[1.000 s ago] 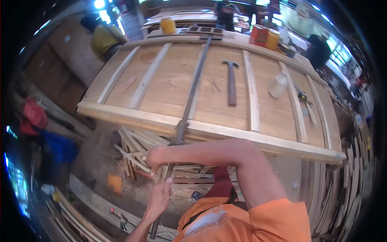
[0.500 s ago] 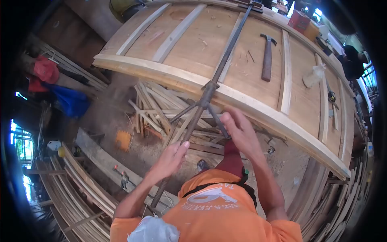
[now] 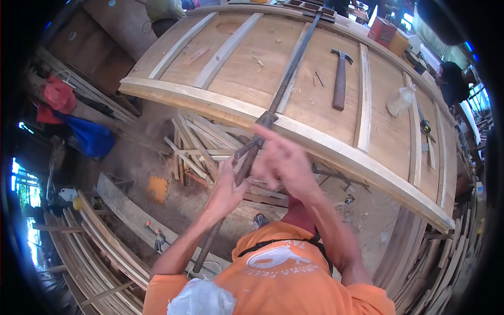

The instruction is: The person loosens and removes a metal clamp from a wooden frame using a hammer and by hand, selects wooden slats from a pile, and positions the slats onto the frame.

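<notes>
Since the earlier frame, your left hand point(image 3: 227, 190) has gone farther up the threaded rod point(image 3: 211, 235), your right hand point(image 3: 283, 163) has swung inward from the right-side handle arm, and the clamp's arms have turned. Your left hand curls loosely around the rod, thumb on one side and fingers on the other. Your right hand is blurred, its index finger reaching toward the clamp nut point(image 3: 266, 119) and the rest loosely bent; you can't tell from here whether it touches the metal.

Let your left hand steady the rod in line with the bar, without squeezing hard enough to drag on the threads. Push the handle arm point(image 3: 247, 148) near its outer end for leverage, and keep your fingertips out of the space between nut and front rail point(image 3: 336, 146). Watch that the arm doesn't catch your left knuckles.

The long clamp lies across the framed wooden panel point(image 3: 249, 81), its nut at the front rail and its threaded end sticking out toward your body. Its metal is dark and brownish, with coarse threads. The hammer point(image 3: 340, 86) lies on the panel, to the clamp's right.
</notes>
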Available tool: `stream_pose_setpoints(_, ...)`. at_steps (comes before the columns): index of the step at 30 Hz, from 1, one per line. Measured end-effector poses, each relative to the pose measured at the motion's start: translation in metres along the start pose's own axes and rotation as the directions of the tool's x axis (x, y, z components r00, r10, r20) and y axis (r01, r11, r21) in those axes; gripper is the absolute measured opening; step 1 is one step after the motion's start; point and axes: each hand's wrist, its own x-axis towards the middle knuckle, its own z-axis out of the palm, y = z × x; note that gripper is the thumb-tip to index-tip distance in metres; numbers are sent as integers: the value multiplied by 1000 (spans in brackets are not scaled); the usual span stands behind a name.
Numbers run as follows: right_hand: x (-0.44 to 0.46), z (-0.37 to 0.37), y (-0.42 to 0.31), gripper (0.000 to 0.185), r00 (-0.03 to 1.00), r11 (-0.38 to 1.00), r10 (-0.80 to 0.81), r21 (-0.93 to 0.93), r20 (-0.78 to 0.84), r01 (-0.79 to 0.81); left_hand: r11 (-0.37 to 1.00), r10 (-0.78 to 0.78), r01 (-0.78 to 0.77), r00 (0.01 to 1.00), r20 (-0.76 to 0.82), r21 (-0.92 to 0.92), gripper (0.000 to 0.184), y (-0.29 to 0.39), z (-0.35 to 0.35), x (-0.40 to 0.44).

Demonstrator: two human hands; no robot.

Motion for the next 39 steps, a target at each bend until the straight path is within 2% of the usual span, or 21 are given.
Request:
stream_pose_setpoints(1, -8, -19, 15, 52, 968, 1000, -10, 15, -250, 14, 988, -146, 145, 989, -20, -53, 75, 18, -6, -1)
stream_pose_setpoints(2, -13, -30, 34, 54, 875, 999, -13, 25, -484, 28, 951, -292, 287, 956, -31, -113, 82, 29, -7, -3)
stream_pose_setpoints(3, -11, -27, 57, 54, 842, 994, -58, -112, -536, -3, 953, -285, 279, 958, -35, -116, 82, 26, -6, -4)
stream_pose_setpoints(4, -4, -23, 83, 54, 803, 966, -130, -255, -582, -29, 986, -164, 163, 977, -133, -22, 91, 22, -3, -4)
stream_pose_setpoints(5, 4, -24, 118, 54, 865, 984, -82, -179, -495, -9, 995, -31, 49, 976, -215, 81, 100, 21, -1, -1)
stream_pose_setpoints(7, 29, -2, 147, 52, 919, 975, 17, 211, -394, 72, 997, 2, 15, 979, -203, 81, 102, 26, -2, 3)
stream_pose_setpoints(8, 33, -3, 145, 52, 916, 977, 5, 197, -401, 81, 997, 5, 11, 980, -199, 81, 104, 31, -2, 6)
stream_pose_setpoints(10, 35, -1, 133, 52, 974, 937, 84, 349, -210, -6, 998, -5, 14, 984, -178, 54, 101, 35, -3, 8)
stream_pose_setpoints(12, 15, -12, 101, 49, 963, 955, 132, 290, -234, -61, 998, -61, 60, 996, -70, -7, 98, 13, -4, 7)
stream_pose_setpoints(14, -4, -12, 58, 42, 921, 966, 251, 19, -297, -257, 999, -19, 18, 999, -31, -37, 92, 16, -5, 5)
stream_pose_setpoints(15, -3, -2, 47, 37, 881, 958, 247, -34, -403, -284, 990, -92, 92, 996, 6, -105, 90, 18, -3, 0)
stream_pose_setpoints(16, -4, 1, 49, 37, 880, 958, 251, -25, -403, -285, 973, -157, 162, 987, 47, -164, 89, 19, -4, -3)
stream_pose_setpoints(17, -2, 1, 49, 37, 883, 964, 222, -43, -414, -263, 979, -157, 157, 988, 12, -126, 72, 7, -2, -18)
stream_pose_setpoints(18, 1, -1, 48, 36, 885, 968, 193, -64, -424, -242, 980, -154, 153, 988, 8, -123, 72, 13, -10, -28)
stream_pose_setpoints(20, 2, 9, 46, 36, 854, 965, 188, -69, -484, -252, 762, -428, 518, 853, 299, -388, 40, 37, -26, -51)
stream_pose_setpoints(21, 2, 12, 45, 36, 824, 962, 176, -82, -539, -259, 761, -431, 524, 849, 305, -384, 40, 37, -20, -57)
stream_pose_setpoints(23, 4, 7, 59, 35, 833, 956, 107, -173, -542, -236, 725, -499, 513, 851, 163, -459, 26, 39, -5, -64)
stream_pose_setpoints(24, 8, 8, 55, 33, 844, 941, 31, -268, -536, -206, 729, -497, 509, 853, 156, -457, 26, 43, -3, -63)
stream_pose_setpoints(29, 0, 7, 34, 36, 835, 954, 65, -211, -546, -213, 797, -451, 447, 888, 92, -406, 24, 69, -11, -62)
stream_pose_setpoints(36, -6, 1, 57, 29, 830, 946, 42, -245, -556, -213, 764, -455, 467, 879, 142, -445, 26, 46, 5, -65)
stream_pose_setpoints(39, -8, 0, 59, 30, 826, 951, 48, -228, -562, -210, 686, -514, 536, 836, 193, -493, 29, 53, 5, -62)
